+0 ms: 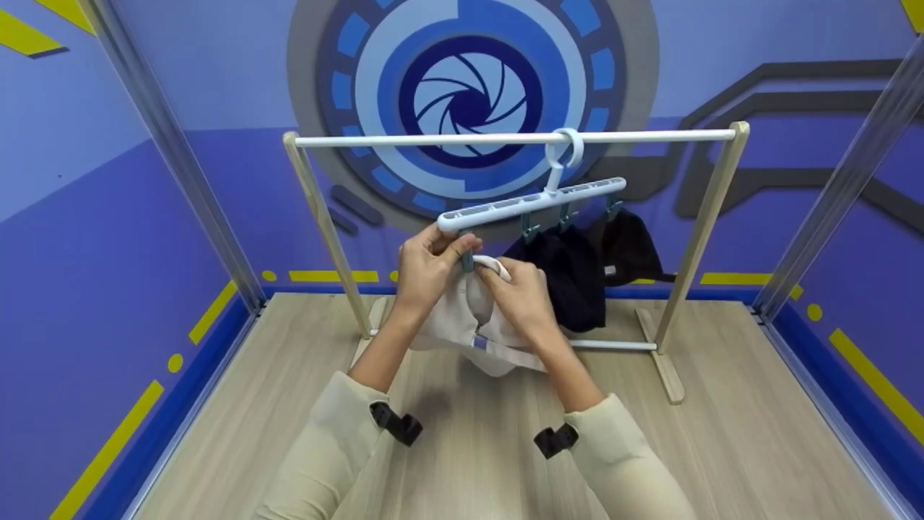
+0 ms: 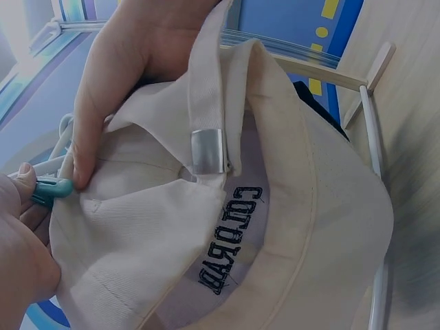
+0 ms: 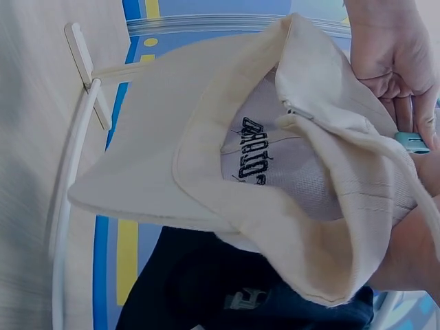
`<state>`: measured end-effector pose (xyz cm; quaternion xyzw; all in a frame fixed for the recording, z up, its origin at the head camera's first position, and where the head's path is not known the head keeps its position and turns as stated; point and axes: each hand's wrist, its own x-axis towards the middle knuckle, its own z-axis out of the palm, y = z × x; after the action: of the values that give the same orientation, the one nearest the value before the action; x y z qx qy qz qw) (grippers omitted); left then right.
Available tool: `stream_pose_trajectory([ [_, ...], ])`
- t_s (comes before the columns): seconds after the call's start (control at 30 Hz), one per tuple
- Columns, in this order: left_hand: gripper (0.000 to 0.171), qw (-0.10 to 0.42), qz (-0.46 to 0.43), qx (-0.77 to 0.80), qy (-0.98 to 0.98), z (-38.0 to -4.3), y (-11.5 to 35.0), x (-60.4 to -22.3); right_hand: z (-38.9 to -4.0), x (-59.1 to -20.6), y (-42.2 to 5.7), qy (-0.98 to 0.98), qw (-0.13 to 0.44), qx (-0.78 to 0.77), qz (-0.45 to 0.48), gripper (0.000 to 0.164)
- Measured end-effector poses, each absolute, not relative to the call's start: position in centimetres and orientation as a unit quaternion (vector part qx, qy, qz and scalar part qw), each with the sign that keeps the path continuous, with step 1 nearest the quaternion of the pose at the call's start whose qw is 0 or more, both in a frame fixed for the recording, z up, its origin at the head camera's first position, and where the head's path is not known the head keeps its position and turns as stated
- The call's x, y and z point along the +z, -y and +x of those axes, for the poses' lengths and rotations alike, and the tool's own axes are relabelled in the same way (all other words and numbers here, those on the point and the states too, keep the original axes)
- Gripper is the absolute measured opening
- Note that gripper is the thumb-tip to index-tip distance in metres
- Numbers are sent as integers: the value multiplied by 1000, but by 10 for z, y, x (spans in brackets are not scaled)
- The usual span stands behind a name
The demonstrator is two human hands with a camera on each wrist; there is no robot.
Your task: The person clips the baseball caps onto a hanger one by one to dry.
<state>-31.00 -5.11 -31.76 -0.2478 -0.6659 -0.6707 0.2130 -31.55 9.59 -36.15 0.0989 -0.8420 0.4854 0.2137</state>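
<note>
A cream baseball cap (image 1: 449, 318) hangs below the low left end of a white clip hanger (image 1: 505, 210), its underside facing the wrist cameras. My left hand (image 1: 421, 273) pinches a teal clip (image 2: 53, 189) with thumb and fingers at the cap's edge. Beside it, my right hand (image 1: 521, 297) grips the cap near its back strap (image 2: 206, 75). In the left wrist view, the strap shows a metal buckle (image 2: 207, 151), and dark stitched letters (image 2: 232, 240) appear inside the crown. The right wrist view shows the cap's brim (image 3: 144, 137) pointing away from both hands.
The hanger hooks over the white bar (image 1: 433, 140) of a wooden-sided rack and tilts down to the left. A navy cap (image 1: 570, 278) and a dark brown cap (image 1: 629, 245) hang from its other clips. Rack feet (image 1: 668, 375) stand on the wood-grain table (image 1: 462, 462).
</note>
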Motion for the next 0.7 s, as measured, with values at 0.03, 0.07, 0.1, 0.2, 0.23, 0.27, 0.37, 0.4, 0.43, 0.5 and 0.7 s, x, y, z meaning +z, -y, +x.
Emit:
stream_pose_trajectory([
  [0.03,13,214,-247,-668,668,-310,51,-318,-315,-361,-96,841,211,487,99,24],
  [0.07,13,215,-246,-665,671,-310,51,-317,-315,-361,-96,841,210,489,100,25],
  [0.1,14,216,-246,-663,674,-310,51,-317,-315,-360,-96,840,209,490,100,26],
  [0.2,14,215,-244,-660,677,-309,51,-317,-315,-359,-96,840,209,490,102,27],
  [0.23,15,215,-243,-659,679,-309,52,-317,-315,-359,-95,840,208,490,102,26],
  [0.27,16,215,-242,-658,679,-309,52,-317,-315,-359,-95,840,207,491,102,25],
  [0.37,15,214,-240,-654,685,-309,52,-317,-315,-359,-95,840,205,492,98,22],
  [0.4,16,214,-240,-650,689,-308,52,-317,-315,-359,-95,841,204,492,97,21],
  [0.43,16,214,-239,-646,693,-308,53,-318,-315,-359,-95,840,203,493,96,20],
  [0.5,16,213,-242,-637,700,-307,53,-319,-315,-360,-95,840,202,494,94,20],
  [0.7,15,198,-244,-629,711,-305,58,-320,-315,-362,-93,838,189,501,106,22],
])
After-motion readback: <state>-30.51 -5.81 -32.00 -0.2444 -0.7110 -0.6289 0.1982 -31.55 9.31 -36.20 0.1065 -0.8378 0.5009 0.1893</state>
